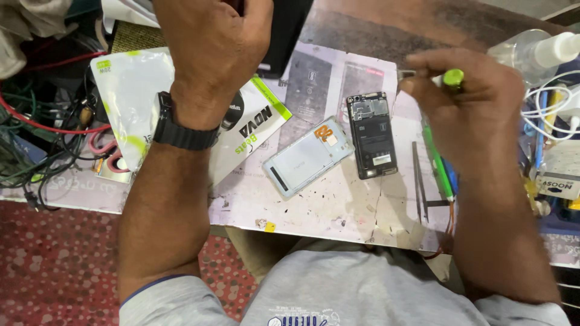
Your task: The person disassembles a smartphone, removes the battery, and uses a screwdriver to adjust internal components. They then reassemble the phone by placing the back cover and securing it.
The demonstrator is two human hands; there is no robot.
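Observation:
An opened black phone point(370, 134) lies on the worn work mat point(338, 205), its insides showing. Beside it, to the left, rests its pale back cover point(307, 157), tilted. My right hand point(468, 102) hovers just right of the phone, fingers closed around a green-capped screwdriver point(452, 77) with a metal tip pointing left. My left hand point(211, 45) is raised over the white and green package point(181, 108), fingers curled; whatever is in it is hidden. A black watch point(181, 130) sits on that wrist.
Tweezers point(418, 181) and a green tool point(438, 166) lie right of the phone. Tangled cables point(36, 133) fill the left side. A clear bottle point(531, 51), white cables and a small box point(559, 175) crowd the right edge. A dark object point(287, 36) stands behind.

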